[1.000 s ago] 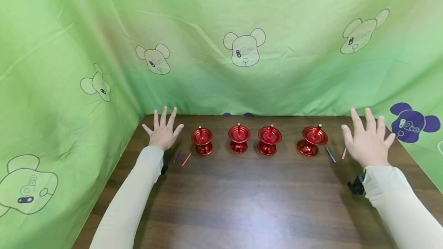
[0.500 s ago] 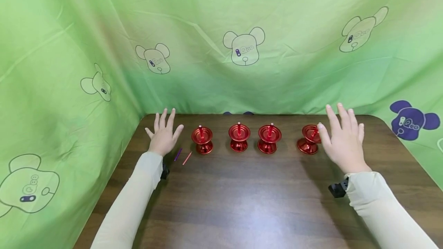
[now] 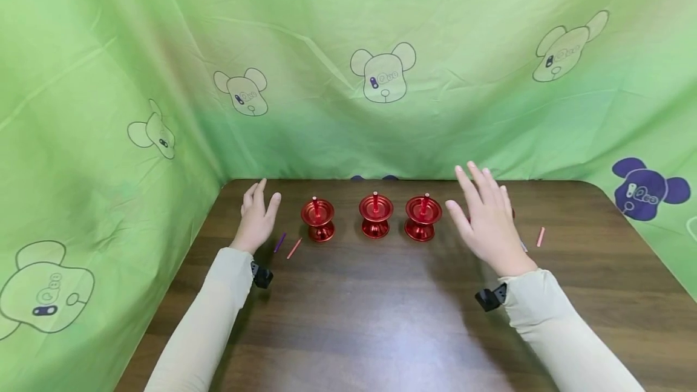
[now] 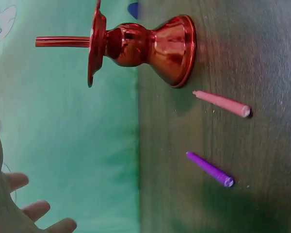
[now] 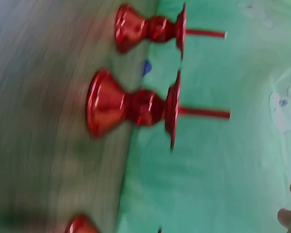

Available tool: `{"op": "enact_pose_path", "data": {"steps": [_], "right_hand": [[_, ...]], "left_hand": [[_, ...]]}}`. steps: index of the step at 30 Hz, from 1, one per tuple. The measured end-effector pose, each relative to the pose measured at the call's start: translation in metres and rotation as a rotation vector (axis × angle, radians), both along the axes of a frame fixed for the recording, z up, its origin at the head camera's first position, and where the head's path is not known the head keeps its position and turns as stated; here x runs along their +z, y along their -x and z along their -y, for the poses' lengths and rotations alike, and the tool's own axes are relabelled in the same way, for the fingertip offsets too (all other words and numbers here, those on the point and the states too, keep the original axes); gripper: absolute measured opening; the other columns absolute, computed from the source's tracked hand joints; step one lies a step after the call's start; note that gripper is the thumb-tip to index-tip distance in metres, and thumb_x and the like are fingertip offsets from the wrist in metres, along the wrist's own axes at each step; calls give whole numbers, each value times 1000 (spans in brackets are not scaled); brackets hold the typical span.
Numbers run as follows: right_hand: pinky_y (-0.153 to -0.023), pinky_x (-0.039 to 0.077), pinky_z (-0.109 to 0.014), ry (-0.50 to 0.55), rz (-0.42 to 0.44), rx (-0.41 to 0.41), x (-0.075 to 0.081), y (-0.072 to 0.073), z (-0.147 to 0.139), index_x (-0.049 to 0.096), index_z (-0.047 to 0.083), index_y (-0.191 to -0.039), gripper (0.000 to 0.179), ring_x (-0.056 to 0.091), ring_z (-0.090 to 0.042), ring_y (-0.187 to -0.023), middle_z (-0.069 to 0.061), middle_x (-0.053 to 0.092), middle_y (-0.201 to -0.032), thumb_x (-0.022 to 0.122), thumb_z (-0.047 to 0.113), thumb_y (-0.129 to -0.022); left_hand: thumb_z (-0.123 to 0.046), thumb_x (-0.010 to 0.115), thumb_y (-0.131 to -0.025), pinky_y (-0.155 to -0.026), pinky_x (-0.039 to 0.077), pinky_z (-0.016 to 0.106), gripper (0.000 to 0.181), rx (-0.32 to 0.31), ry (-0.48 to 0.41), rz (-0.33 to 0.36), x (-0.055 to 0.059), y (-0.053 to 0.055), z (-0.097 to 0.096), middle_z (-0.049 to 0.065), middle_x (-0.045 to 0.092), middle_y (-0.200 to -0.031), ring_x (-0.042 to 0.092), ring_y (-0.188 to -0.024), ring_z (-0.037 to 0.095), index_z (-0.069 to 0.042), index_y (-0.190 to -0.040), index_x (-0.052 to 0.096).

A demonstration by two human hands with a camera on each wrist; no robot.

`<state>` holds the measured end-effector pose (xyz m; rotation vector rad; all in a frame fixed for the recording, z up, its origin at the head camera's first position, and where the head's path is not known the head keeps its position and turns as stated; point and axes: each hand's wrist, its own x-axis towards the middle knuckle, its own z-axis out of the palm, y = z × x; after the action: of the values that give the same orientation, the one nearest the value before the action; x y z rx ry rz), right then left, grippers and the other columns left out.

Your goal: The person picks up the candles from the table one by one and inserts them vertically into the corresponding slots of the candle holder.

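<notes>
My left hand (image 3: 255, 222) hovers at the table's left side, holding nothing. Close by lie a thin purple candle (image 3: 279, 242) and a pink candle (image 3: 294, 248); the left wrist view shows both beside the base of the leftmost red metal candle holder (image 4: 131, 46). Two more red holders stand upright in the middle, a left one (image 3: 376, 216) and a right one (image 3: 423, 218). My right hand (image 3: 490, 228) is raised with fingers extended, touching nothing, in front of a fourth holder (image 5: 81, 224) that it mostly hides in the head view.
Behind the right hand a blue candle (image 3: 524, 246) shows partly, and a second pink candle (image 3: 541, 237) lies to its right. A green cloth (image 3: 305, 138) with bear drawings hangs along the back and sides of the brown wooden table (image 3: 348, 301).
My right hand has swept left from the right side, past the right-hand candles to the fourth holder. The left hand has turned sideways, its fingers drawn closer together. Holders and candles have stayed put.
</notes>
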<state>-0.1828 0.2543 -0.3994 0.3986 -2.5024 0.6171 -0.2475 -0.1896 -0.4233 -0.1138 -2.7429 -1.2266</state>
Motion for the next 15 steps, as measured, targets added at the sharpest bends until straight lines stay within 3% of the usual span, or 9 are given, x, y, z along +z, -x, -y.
{"op": "enact_pose_path", "data": {"steps": [9,15], "right_hand": [[-120,10,-64,-17,-4,111,-5,1,49,33,15,-160,64,19,-39,-152,-15,30,-164,56,31,-102],[-120,13,-64,-16,2,172,-9,-2,78,34,14,-159,66,20,-37,-152,-13,32,-163,60,29,-100]], "left_hand": [[-31,45,-109,-116,31,56,60,3,-88,95,-8,-2,6,35,23,-155,38,-138,49,2,-156,27],[-26,51,-105,-111,37,56,60,-24,-22,187,-11,-3,7,36,34,-148,44,-132,46,5,-153,32]]}}
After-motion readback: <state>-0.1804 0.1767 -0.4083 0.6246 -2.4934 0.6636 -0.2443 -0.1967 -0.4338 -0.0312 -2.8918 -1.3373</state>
